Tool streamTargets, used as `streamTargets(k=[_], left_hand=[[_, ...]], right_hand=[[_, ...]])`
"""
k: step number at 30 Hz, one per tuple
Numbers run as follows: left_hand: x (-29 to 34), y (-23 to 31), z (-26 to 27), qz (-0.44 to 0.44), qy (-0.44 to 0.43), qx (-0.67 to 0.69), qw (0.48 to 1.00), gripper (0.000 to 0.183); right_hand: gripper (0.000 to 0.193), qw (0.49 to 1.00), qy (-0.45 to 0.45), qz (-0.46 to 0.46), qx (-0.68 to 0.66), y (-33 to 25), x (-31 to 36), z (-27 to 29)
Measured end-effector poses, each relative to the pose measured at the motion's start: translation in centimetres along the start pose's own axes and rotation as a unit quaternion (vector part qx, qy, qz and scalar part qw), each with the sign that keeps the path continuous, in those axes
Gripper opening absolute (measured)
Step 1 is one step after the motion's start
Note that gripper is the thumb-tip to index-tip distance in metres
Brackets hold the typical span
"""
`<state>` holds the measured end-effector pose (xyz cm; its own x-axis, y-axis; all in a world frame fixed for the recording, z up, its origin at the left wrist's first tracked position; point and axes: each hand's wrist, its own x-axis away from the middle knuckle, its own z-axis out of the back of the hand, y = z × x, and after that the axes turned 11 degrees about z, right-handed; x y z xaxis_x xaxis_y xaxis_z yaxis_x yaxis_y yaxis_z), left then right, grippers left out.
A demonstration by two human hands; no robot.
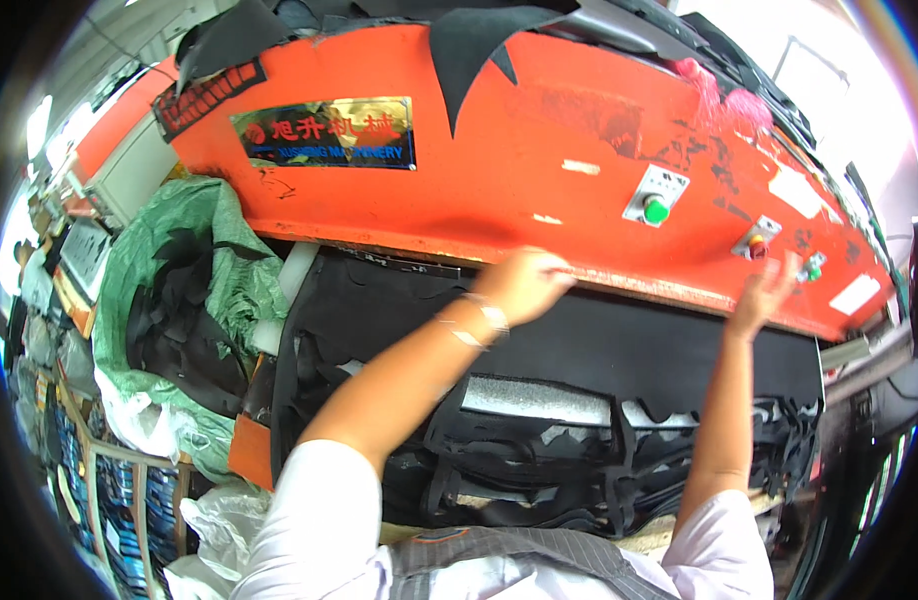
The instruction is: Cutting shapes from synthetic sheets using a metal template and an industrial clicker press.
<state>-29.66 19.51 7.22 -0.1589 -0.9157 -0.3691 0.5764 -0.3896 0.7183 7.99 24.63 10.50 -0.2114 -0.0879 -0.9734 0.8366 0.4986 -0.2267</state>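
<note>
My left hand (522,285) is over the black sheet material (669,345), close under the lower edge of a large orange-red machine beam (519,190). Its fingers are curled together and slightly blurred; what they hold, if anything, is too small to tell. Farther right, my right hand (764,298) is raised with fingers stretched out and apart, between a red push button (758,250) and a small green button (813,272) on the beam's front. Whether it touches either one I cannot tell. The sheet material has ragged cut-outs, with pale surface showing through on the near side.
A larger green button (656,209) sits on a metal plate on the beam. Black scraps (469,50) hang over the beam's top beside pink plastic (719,100). At left stands a green woven sack (149,270) with black offcuts. White plastic bags (224,525) lie below it.
</note>
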Motion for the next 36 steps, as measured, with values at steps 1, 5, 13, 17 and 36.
streamTargets(k=[1, 5, 13, 17, 36], left_hand=[[-2.1, 4.0, -2.6, -0.037, -0.014, 0.038, 0.998, 0.022], [-7.5, 13.4, -6.5, -0.116, -0.035, 0.123, 0.985, 0.026], [-8.3, 14.6, -6.4, -0.133, 0.02, -0.047, 0.99, 0.033], [5.2, 10.6, -1.1, 0.044, -0.07, -0.062, 0.995, 0.035], [29.9, 8.2, 1.9, 0.295, -0.126, -0.266, 0.909, 0.043]], right_hand=[[0.037, 0.997, 0.067, 0.018, 0.047, 6.2, -3.2, 1.4], [0.063, 0.963, 0.13, -0.051, 0.232, 18.1, -9.1, 5.0], [0.079, 0.974, -0.102, -0.129, 0.153, 24.2, -11.3, 6.5], [0.068, 0.987, -0.007, -0.158, -0.032, 15.8, -11.5, 8.8], [0.017, 0.676, -0.297, 0.164, -0.654, -43.6, 9.9, -1.0]])
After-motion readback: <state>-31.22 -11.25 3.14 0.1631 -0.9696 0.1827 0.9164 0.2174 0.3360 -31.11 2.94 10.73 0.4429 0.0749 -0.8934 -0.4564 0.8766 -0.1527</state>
